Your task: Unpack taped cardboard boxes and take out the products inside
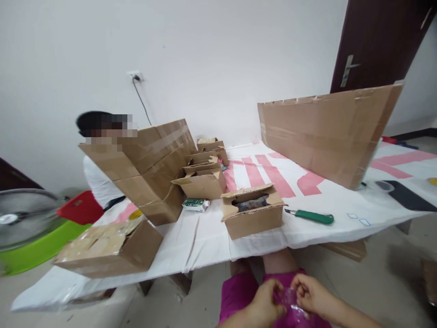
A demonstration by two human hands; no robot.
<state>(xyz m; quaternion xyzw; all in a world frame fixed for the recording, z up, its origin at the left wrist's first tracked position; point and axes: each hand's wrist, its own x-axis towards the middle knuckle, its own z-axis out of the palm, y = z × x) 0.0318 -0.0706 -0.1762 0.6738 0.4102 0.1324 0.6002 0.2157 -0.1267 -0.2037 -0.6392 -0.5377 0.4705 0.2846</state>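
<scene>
Over my lap, my left hand [265, 303] and my right hand [310, 294] pinch a small piece of clear plastic [294, 306] between them; it looks like a bag or wrap, but I cannot make out its exact kind. Just beyond, at the table's front edge, stands an open cardboard box [254, 225] with dark contents showing through its flaps. Right of that box lies a green-handled knife [314, 217], its blade pointing left. A small green and white carton [195, 205] rests on the cloth left of the box.
White cloth with pink stripes covers the table [208, 237]. Several opened boxes [205, 183] line up behind the carton. Tall cardboard panels stand left [157, 159] and right [321, 132]. A taped box [109, 250] sits front left. Beyond the left panel is another person [95, 177].
</scene>
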